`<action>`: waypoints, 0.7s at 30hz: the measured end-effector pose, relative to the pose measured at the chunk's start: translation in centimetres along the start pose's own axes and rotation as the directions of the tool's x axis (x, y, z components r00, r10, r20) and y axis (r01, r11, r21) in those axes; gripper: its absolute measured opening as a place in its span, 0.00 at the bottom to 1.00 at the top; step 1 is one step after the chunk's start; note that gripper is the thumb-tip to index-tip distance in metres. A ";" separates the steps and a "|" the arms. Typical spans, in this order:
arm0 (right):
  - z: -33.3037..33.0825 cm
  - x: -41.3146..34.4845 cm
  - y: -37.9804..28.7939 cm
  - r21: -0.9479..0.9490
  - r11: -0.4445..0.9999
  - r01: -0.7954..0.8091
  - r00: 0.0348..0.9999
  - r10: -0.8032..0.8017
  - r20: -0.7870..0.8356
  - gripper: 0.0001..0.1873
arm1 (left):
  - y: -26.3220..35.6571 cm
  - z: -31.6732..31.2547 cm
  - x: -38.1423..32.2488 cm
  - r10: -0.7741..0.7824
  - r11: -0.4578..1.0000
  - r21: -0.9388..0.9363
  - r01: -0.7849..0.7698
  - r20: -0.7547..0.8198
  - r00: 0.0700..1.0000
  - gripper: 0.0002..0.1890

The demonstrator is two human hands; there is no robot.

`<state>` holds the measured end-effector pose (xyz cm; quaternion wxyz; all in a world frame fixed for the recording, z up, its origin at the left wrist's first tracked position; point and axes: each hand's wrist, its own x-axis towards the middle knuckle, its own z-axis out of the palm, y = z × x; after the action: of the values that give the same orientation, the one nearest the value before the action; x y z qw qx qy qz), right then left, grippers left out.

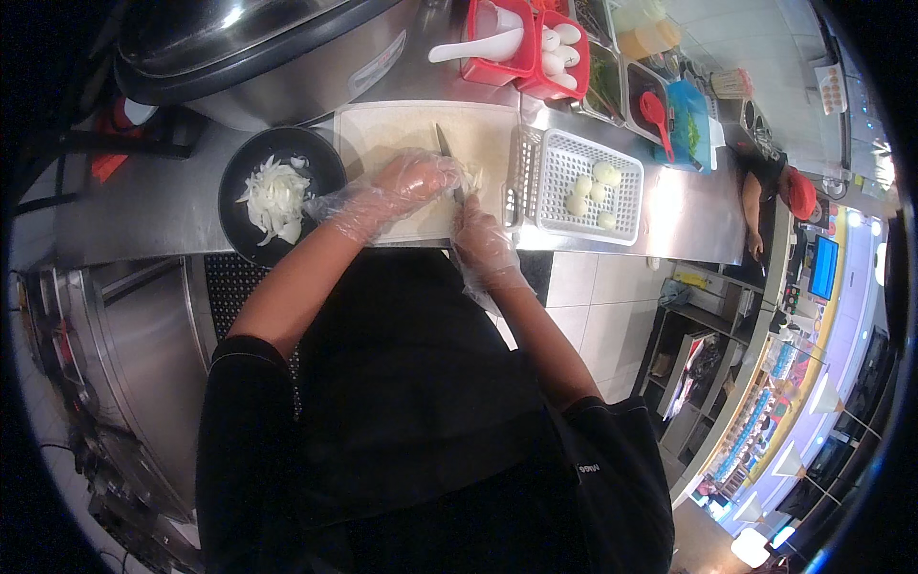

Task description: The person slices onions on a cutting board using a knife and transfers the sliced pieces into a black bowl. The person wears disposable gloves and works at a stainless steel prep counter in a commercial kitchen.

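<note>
Both hands wear clear plastic gloves over a pale cutting board (380, 136). My right hand (480, 233) grips a kitchen knife (442, 138) whose blade points away from me across the board. My left hand (416, 179) is bent over the board beside the blade, its fingertips near cut onion pieces (472, 177); whether it holds any is hidden. At the left, a black round pan (327, 154) holds sliced white onion (275, 201). Right of the board, a white perforated basket (631, 208) contains several peeled onions (607, 173).
A large lidded metal container (287, 79) stands at the back left. Behind the board are red bins (495, 72) with eggs (566, 56) and a white ladle (480, 49). A red scoop (654, 111) and blue container (678, 100) sit farther right. Another person (760, 186) stands beyond the counter's right end.
</note>
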<state>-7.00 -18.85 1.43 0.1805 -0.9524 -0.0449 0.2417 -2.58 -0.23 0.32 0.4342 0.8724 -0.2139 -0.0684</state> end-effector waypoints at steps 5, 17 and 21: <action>-3.2 -2.2 -1.6 0.021 0.999 -0.049 0.991 0.045 0.125 0.15 | -3.1 2.1 -0.6 0.082 0.997 0.006 -0.081 -0.091 0.992 0.19; -1.5 -0.7 -1.6 0.011 0.998 -0.068 0.994 0.066 0.085 0.18 | -0.6 0.4 0.1 -0.087 0.990 -0.109 0.088 0.007 0.996 0.20; -1.6 -0.2 -2.3 -0.014 0.997 -0.080 0.993 0.081 0.084 0.19 | 0.1 0.1 -0.2 -0.129 0.983 -0.135 0.122 -0.042 0.991 0.18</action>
<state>-6.39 -17.22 3.67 0.1633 -0.9434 -0.0153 0.2884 -2.83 -0.26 0.29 0.4910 0.8549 -0.1424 -0.0877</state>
